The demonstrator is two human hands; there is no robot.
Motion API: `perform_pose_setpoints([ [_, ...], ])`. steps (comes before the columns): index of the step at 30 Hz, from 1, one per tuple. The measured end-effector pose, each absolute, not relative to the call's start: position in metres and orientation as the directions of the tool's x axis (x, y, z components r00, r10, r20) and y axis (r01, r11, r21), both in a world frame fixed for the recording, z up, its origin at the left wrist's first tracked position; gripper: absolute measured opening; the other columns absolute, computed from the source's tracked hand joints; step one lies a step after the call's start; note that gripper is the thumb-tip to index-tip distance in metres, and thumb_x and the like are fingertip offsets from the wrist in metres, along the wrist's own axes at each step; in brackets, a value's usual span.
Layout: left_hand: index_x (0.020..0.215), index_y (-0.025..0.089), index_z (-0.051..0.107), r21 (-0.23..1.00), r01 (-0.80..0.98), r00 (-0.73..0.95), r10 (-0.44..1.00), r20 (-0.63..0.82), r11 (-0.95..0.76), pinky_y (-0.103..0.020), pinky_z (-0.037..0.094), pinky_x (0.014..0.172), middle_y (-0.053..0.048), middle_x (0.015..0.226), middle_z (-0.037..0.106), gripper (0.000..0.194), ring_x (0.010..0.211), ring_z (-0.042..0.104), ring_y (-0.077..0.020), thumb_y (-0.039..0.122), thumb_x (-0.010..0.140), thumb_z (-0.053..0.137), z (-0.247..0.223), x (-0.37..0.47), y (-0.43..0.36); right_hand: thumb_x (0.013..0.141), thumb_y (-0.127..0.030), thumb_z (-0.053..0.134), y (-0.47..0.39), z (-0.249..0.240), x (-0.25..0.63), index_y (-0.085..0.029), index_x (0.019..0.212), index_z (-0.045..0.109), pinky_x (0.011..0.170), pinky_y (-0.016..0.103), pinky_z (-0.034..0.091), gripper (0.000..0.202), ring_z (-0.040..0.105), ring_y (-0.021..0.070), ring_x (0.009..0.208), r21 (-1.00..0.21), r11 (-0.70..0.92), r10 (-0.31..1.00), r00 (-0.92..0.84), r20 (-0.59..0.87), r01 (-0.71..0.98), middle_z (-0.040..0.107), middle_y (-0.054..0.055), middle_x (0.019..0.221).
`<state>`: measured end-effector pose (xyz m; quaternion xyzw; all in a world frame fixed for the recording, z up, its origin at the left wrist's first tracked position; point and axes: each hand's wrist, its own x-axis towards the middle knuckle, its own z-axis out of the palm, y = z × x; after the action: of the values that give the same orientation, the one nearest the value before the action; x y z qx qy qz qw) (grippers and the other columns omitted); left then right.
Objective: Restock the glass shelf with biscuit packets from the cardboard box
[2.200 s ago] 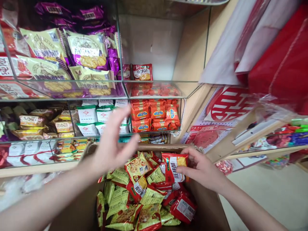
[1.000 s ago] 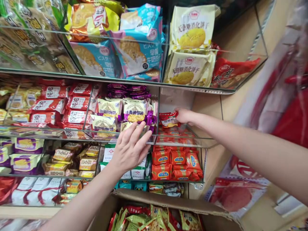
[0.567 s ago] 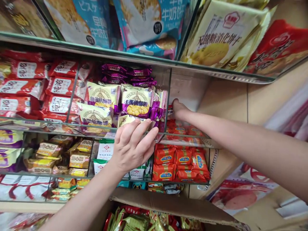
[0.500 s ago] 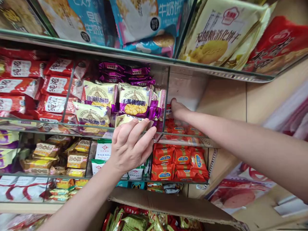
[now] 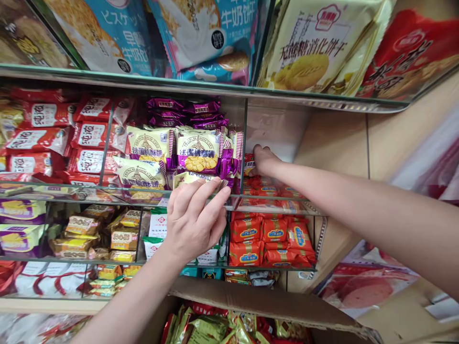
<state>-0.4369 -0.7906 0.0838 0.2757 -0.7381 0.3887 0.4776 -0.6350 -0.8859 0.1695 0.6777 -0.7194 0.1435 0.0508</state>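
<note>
Shelving (image 5: 333, 143) of pale wood and glass takes up most of my view, its tiers split into compartments by clear dividers. Below it, nearest me, sits a cardboard box (image 5: 251, 296) with its flap raised toward the shelves and red and yellow-green packets (image 5: 208, 329) heaped inside. On the upper tier stand the big bags: blue biscuit bags (image 5: 211, 28), a cream bag (image 5: 304, 48) and, at the right end, a red bag (image 5: 405, 57).

My hands are apart from each other. The left hand (image 5: 195, 217) has its fingers loosely parted and bent at the clear front strip of the middle tier, just before the cream-and-purple packs (image 5: 143, 174). My right hand (image 5: 267, 160) reaches into the compartment beside those packs, above the small orange-red packs (image 5: 247, 253) of the tier beneath. Smallest in sight there is one little red packet (image 5: 249, 165), partly hidden, at my right fingers and close by the divider; whether they are clamped on it, I cannot tell.
</note>
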Motion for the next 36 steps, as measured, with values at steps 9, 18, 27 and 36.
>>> perform_pose_setpoints([
  [9, 0.125, 0.023, 0.044, -0.387, -0.757, -0.445, 0.020, 0.896, 0.527, -0.039, 0.033, 0.093, -0.007, 0.115, 0.060, 0.056, 0.106, 0.048, -0.0247, 0.022, 0.071, 0.059, 0.084, -0.431, -0.797, 0.055, -0.024, 0.075, -0.871, 0.193, -0.636, -0.012, 0.118, 0.041, 0.077, 0.042, 0.046, 0.072, 0.053, 0.0330, 0.097, -0.120, 0.008, -0.937, -0.050, 0.345, -0.993, 0.036, 0.021, 0.121],
  [18, 0.130, 0.026, 0.037, -0.221, -0.778, -0.432, -0.245, 0.868, 0.588, -0.047, 0.025, 0.099, -0.006, 0.130, 0.046, 0.058, 0.118, 0.039, -0.0302, 0.027, 0.075, 0.054, 0.087, -0.438, -0.781, 0.079, -0.017, 0.051, -0.672, 0.130, -0.677, -0.017, 0.091, 0.057, 0.087, 0.035, 0.041, 0.013, 0.050, 0.0190, 0.099, 0.175, -0.683, -0.397, 0.562, 0.725, -0.709, 0.056, 0.008, 0.102],
  [27, 0.129, 0.013, 0.034, -0.268, -0.828, -0.493, -0.410, 0.768, 0.493, -0.042, 0.022, 0.103, 0.002, 0.135, 0.033, 0.065, 0.121, 0.032, -0.0280, 0.048, 0.076, 0.048, 0.101, -0.440, -0.769, 0.077, -0.038, 0.054, -0.596, -0.045, -0.729, -0.017, 0.092, 0.057, 0.072, 0.030, 0.043, 0.026, 0.056, 0.0195, 0.082, -0.494, -0.301, -0.870, 0.447, -0.207, -0.815, 0.060, 0.007, 0.091],
  [36, 0.129, 0.010, 0.032, -0.315, -0.858, -0.491, -0.472, 0.732, 0.405, -0.040, 0.022, 0.104, 0.004, 0.136, 0.028, 0.074, 0.122, 0.031, -0.0279, 0.060, 0.075, 0.037, 0.103, -0.440, -0.775, 0.061, -0.018, 0.066, -0.577, -0.064, -0.731, -0.018, 0.078, 0.057, 0.063, 0.026, 0.038, 0.020, 0.056, 0.0195, 0.076, -0.520, -0.148, -0.855, 0.373, -0.360, -0.841, 0.061, 0.003, 0.080],
])
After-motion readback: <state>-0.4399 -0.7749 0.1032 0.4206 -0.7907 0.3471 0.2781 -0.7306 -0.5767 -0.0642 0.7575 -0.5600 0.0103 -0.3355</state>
